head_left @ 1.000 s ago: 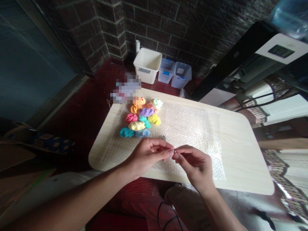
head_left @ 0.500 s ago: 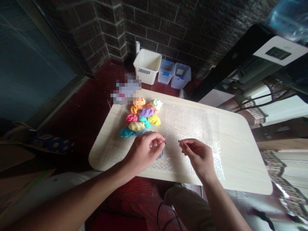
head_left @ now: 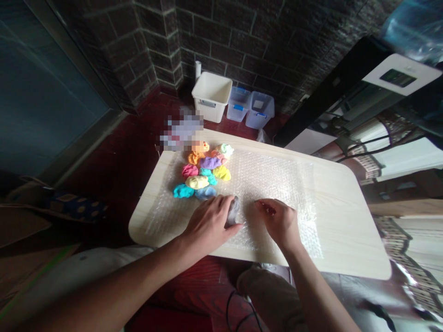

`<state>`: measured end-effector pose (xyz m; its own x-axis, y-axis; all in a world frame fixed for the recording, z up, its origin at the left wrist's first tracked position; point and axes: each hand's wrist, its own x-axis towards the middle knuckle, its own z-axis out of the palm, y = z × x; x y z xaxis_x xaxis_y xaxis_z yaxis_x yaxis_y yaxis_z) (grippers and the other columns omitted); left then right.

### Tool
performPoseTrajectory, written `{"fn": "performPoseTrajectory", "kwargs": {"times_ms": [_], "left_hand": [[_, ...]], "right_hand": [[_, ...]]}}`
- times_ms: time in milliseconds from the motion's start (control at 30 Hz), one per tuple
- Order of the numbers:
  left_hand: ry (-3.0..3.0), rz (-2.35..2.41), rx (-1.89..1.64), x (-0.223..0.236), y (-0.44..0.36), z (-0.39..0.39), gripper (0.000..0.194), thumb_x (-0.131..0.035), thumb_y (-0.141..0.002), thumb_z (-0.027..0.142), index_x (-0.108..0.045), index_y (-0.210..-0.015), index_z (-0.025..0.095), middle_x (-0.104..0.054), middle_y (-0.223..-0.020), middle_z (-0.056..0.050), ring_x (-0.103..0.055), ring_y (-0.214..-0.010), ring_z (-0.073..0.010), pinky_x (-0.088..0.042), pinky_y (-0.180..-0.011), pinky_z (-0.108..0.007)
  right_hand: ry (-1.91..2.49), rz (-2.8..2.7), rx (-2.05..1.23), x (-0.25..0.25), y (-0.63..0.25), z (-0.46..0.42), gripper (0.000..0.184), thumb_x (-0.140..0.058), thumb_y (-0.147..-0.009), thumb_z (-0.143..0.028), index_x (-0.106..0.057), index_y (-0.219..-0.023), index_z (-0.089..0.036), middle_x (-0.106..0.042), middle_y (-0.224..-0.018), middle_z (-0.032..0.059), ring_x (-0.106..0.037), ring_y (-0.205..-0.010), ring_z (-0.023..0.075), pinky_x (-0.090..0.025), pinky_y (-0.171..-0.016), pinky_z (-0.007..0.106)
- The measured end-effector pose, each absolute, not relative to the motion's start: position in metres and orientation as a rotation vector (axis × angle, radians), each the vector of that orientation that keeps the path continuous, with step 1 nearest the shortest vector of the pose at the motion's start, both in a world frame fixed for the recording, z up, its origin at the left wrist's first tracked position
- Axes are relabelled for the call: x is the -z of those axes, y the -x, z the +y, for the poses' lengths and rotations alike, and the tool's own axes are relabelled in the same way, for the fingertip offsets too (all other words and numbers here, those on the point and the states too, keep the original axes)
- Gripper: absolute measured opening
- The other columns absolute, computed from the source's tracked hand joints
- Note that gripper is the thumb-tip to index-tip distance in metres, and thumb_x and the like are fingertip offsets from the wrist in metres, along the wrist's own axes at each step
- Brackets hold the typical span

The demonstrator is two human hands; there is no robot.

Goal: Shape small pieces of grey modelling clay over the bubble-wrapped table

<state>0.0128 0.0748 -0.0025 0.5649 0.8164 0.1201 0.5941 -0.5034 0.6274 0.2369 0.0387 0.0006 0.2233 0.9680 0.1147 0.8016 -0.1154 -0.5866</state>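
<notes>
My left hand (head_left: 209, 220) is curled round a grey lump of modelling clay (head_left: 234, 211), its thumb along the near side. The fingers hide much of the lump. To the right, my right hand (head_left: 279, 220) is closed in a pinch above the bubble wrap, with a tiny dark bit of clay at its fingertips. Beyond my left hand lie several soft clay lumps: a blue-grey one (head_left: 205, 192), a teal one (head_left: 183, 190), a cream one (head_left: 197, 182), a purple one (head_left: 210, 162) and a yellow one (head_left: 222, 173).
A sheet of bubble wrap (head_left: 273, 177) covers the middle of the pale wooden table (head_left: 349, 221). On the floor past the far edge stand a white bin (head_left: 211, 103) and two clear plastic boxes (head_left: 238, 106). A blurred-out patch covers the table's far left corner.
My left hand has gone from a pinch to a wider grip round the grey clay, lowered slightly. My right hand has shifted a little left, still pinched.
</notes>
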Motion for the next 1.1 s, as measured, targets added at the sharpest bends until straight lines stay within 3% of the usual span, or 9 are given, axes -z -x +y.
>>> {"fn": "performPoseTrajectory", "kwargs": {"times_ms": [200,367,467,767,967,1100], "left_hand": [[-2.152,1.098,-0.676,0.001,-0.015,0.073,0.044,-0.073,-0.082,0.015,-0.059,-0.123,0.020,-0.072,-0.115,-0.009,-0.069,-0.105,-0.0290,-0.057,-0.094,-0.045],[-2.109,0.989,-0.744,-0.004,-0.015,0.072,0.035,-0.065,-0.084,0.005,-0.063,-0.116,0.018,-0.070,-0.103,-0.007,-0.066,-0.100,-0.0256,-0.056,-0.091,-0.042],[-2.111,0.938,-0.677,-0.006,-0.015,0.071,0.027,-0.061,-0.087,0.003,-0.065,-0.109,0.017,-0.068,-0.100,-0.007,-0.066,-0.096,-0.0240,-0.055,-0.086,-0.039],[-2.085,0.776,-0.674,-0.018,-0.009,0.073,0.028,-0.049,-0.097,0.009,-0.059,-0.121,0.017,-0.060,-0.110,-0.009,-0.063,-0.102,-0.0215,-0.053,-0.091,-0.035],[-2.164,0.779,-0.606,-0.018,-0.009,0.074,0.024,-0.062,-0.099,0.034,-0.061,-0.118,0.018,-0.070,-0.102,-0.007,-0.067,-0.094,-0.0242,-0.053,-0.083,-0.037],[-2.187,0.810,-0.611,-0.018,-0.009,0.073,0.018,-0.059,-0.102,0.033,-0.066,-0.113,0.020,-0.072,-0.098,-0.005,-0.069,-0.091,-0.0229,-0.051,-0.079,-0.035]], "right_hand": [[1.967,-1.507,-0.414,-0.008,-0.241,0.034,0.025,-0.069,-0.093,-0.036,-0.080,-0.104,-0.016,-0.078,-0.075,0.0070,-0.067,-0.058,0.0200,-0.053,-0.061,0.033],[1.670,-1.278,-0.902,-0.017,-0.231,0.028,0.037,-0.069,-0.096,-0.045,-0.077,-0.119,-0.016,-0.080,-0.094,0.0116,-0.074,-0.076,0.0231,-0.058,-0.063,0.032],[1.525,-1.347,-1.078,-0.021,-0.222,0.023,0.030,-0.072,-0.096,-0.040,-0.079,-0.117,-0.020,-0.079,-0.105,0.0116,-0.073,-0.079,0.0209,-0.061,-0.070,0.033],[1.386,-1.338,-1.175,-0.027,-0.224,0.019,0.022,-0.079,-0.092,-0.029,-0.083,-0.113,-0.026,-0.079,-0.099,0.0067,-0.073,-0.079,0.0177,-0.062,-0.073,0.030],[1.398,-1.270,-1.240,-0.032,-0.219,0.020,0.018,-0.085,-0.085,-0.032,-0.086,-0.102,-0.024,-0.084,-0.097,0.0082,-0.078,-0.084,0.0232,-0.064,-0.078,0.035],[1.377,-1.239,-1.289,-0.034,-0.217,0.023,0.019,-0.086,-0.084,-0.034,-0.087,-0.099,-0.022,-0.083,-0.087,0.0081,-0.077,-0.076,0.0225,-0.064,-0.073,0.035]]}}
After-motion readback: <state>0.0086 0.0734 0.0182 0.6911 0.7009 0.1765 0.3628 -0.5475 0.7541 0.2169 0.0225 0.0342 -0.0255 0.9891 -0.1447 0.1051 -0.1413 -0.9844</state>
